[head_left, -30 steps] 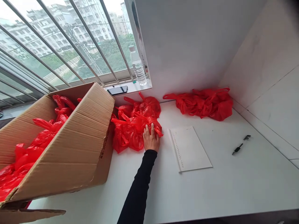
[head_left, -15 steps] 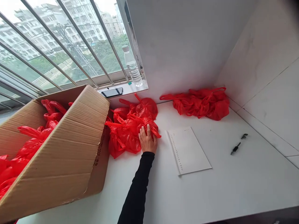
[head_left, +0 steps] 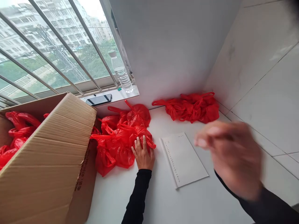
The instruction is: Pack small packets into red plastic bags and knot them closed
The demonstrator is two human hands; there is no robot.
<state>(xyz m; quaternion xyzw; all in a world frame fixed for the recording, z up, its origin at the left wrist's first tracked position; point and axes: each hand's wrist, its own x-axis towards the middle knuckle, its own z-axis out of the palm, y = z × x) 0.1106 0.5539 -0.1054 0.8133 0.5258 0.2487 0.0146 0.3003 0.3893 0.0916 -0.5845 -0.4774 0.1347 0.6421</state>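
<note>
My left hand (head_left: pixel 143 155) lies with its fingers stretched out on the nearest of several knotted red plastic bags (head_left: pixel 123 157), grouped beside the cardboard box. Their contents do not show through. My right hand (head_left: pixel 233 155) is raised over the right side of the white table, fingers bent inward. Motion blurs it, so whether it holds anything is unclear. Between my hands a notebook (head_left: pixel 185 158) lies flat, its page bare apart from small marks down the left edge and at the top.
At the left stands the open cardboard box (head_left: pixel 49 152) with red bags (head_left: pixel 23 124) inside. More red bags (head_left: pixel 193 107) lie against the back wall. A water bottle (head_left: pixel 122 74) and a phone (head_left: pixel 99 99) rest on the windowsill, before a barred window.
My right hand has come into view from the right and covers where the pen lay. The view has shifted slightly; my left hand stays on the bags.
</note>
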